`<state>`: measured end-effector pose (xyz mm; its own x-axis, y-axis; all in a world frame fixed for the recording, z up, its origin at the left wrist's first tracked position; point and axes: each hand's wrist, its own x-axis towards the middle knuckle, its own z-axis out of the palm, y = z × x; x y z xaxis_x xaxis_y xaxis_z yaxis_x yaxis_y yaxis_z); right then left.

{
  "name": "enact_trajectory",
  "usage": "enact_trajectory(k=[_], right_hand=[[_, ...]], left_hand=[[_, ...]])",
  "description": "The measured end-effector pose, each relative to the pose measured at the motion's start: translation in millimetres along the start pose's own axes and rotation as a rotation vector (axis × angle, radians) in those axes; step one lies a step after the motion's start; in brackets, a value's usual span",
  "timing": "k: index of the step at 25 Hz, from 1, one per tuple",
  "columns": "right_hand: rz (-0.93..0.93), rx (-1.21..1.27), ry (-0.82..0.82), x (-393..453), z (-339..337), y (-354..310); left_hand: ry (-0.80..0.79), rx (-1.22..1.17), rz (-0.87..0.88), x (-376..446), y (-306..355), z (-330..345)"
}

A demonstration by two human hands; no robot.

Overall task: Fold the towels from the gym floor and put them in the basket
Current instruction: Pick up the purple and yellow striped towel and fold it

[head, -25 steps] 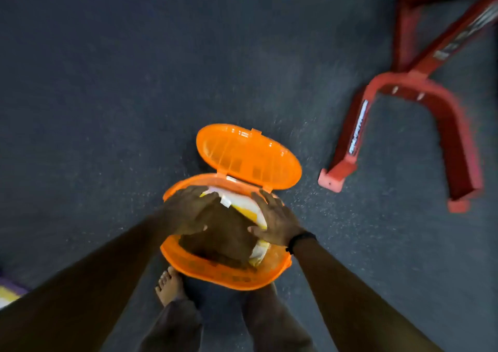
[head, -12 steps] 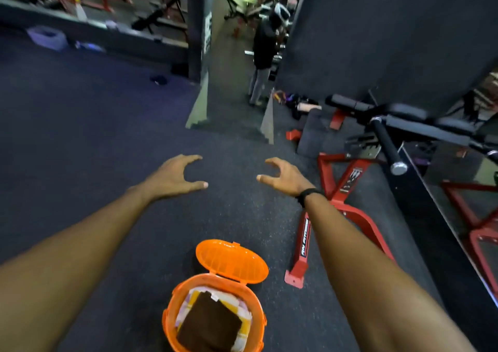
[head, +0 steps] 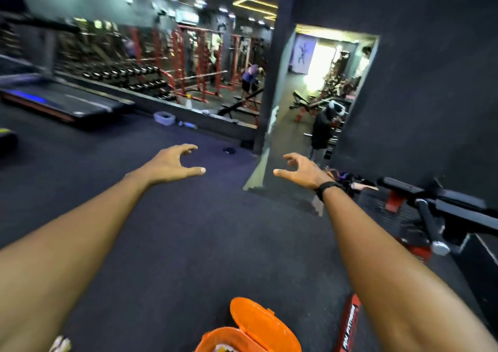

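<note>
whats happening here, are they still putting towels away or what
Nobody is handling anything right now. The person's left hand and right hand are stretched out in front over the dark gym floor, fingers loosely curled, holding nothing. The orange basket sits at the bottom edge of the view with its lid flipped open, and a bit of light fabric shows inside. No loose towel is clearly visible on the floor nearby.
</note>
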<state>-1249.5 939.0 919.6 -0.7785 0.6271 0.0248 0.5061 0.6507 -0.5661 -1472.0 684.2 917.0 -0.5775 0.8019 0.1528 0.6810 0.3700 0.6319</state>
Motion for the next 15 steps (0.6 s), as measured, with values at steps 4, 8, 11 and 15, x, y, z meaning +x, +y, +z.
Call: enact_trajectory(k=[4, 8, 11, 15], right_hand=[[-0.153, -0.005, -0.092, -12.2, 30.5, -56.7], [-0.268, 0.022, -0.191, -22.4, 73.7, -121.2], [-0.367, 0.024, -0.272, -33.9, 113.1, -184.8], [-0.466, 0.013, -0.367, -44.2, 167.5, -266.7]], left_hand=[[0.098, 0.013, -0.125, -74.9, -17.1, -38.7], [0.162, 0.034, -0.254, -145.8, -45.1, -76.0], [0.25, 0.056, -0.347, -202.3, -76.9, -112.5], [0.327, 0.088, -0.463, -267.8, -121.9, -163.9]])
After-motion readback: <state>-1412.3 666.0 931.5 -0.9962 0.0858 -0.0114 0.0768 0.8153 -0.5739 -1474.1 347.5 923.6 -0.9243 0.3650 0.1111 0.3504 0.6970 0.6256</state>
